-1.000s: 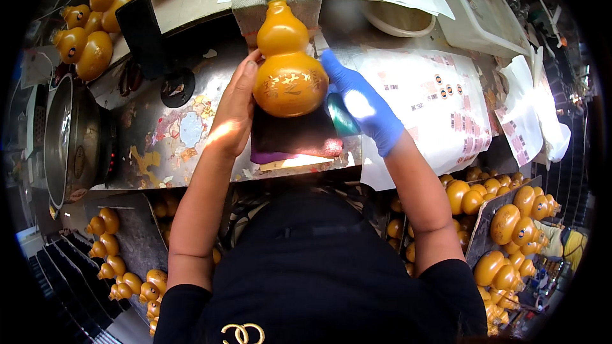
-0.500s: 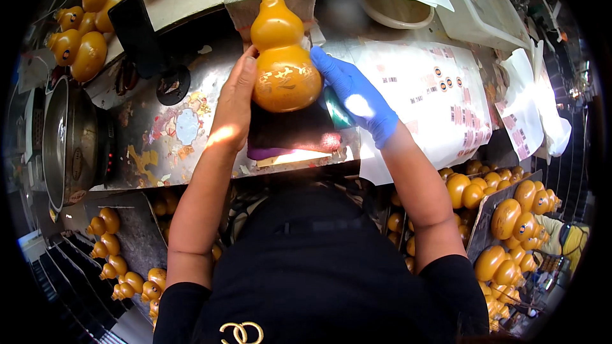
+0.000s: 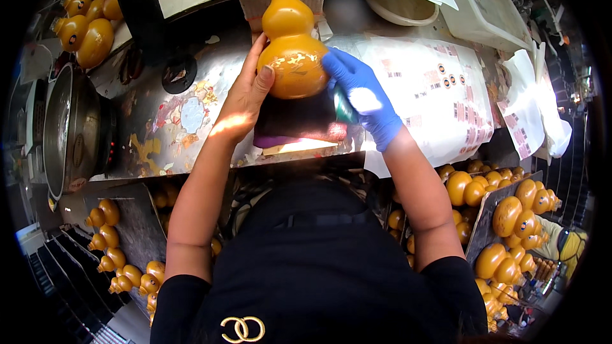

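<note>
A glossy orange-yellow gourd-shaped bottle [image 3: 294,67] lies with its neck away from me, on a grey cloth-covered rest [image 3: 252,1]. Pale gold markings show on its lower bulb. My bare left hand [image 3: 247,92] grips that bulb from the left, thumb near its lower edge. On the opposite side, my right hand [image 3: 362,94] in a blue glove presses its fingers to the bulb; the fingertips are partly hidden. Beside the gloved palm is a green object [image 3: 344,107], mostly covered. Below the bottle lies a dark cloth pad [image 3: 296,118] with a purple edge.
White sheets with small printed labels [image 3: 427,89] cover the bench's right side. A metal pan [image 3: 73,130] stands at left, near a black phone [image 3: 141,19] and round base [image 3: 179,75]. More gourd bottles [image 3: 95,41] sit far left and below the bench. A translucent bin [image 3: 484,13] stands far right.
My left thumb has shifted down onto the lower part of the bulb. The whole view has moved slightly; the bottle stays on the rest between both hands.
</note>
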Demonstrator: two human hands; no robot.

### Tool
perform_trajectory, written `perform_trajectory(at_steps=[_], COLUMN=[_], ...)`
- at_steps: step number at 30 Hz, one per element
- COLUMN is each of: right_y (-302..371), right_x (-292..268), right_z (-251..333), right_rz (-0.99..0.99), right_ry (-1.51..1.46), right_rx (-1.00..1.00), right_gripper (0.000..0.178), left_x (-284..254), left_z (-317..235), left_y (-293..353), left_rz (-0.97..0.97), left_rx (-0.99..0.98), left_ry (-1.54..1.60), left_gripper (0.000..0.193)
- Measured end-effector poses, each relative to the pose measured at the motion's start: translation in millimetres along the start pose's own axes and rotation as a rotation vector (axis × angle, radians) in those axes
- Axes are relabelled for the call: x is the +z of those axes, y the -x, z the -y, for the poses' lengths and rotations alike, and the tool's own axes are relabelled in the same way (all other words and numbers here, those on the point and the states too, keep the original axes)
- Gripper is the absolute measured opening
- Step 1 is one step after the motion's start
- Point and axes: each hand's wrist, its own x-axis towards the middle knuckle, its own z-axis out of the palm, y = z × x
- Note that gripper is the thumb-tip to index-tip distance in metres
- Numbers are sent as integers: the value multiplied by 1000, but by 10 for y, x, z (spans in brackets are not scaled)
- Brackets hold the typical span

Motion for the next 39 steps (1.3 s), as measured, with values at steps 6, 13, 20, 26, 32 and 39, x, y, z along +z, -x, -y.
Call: perform_trajectory(at_steps=[6, 13, 20, 26, 32, 39], right_y=[412, 477, 528, 19, -255, -426], right_x=[74, 480, 500, 49, -42, -68], right_z=[170, 18, 161, 722, 872, 878], right_rz=[-323, -131, 4, 225, 343, 251], right_ry=[-409, 949, 690, 360, 484, 624], right_rx=[-231, -1150, -871, -278, -309, -492], right_gripper=[20, 34, 26, 25, 29, 33], left_x=[-84, -69, -117, -5, 29, 193], left_z=[88, 70, 118, 120, -117, -56], left_y=[-28, -13, -36, 47, 60, -118], left_rz=[48, 53, 30, -49, -22, -232], left_rx=[-34, -55, -27, 90, -66, -1], left_ry=[203, 326, 307, 13, 235, 137], left_gripper=[70, 63, 61, 74, 67, 70])
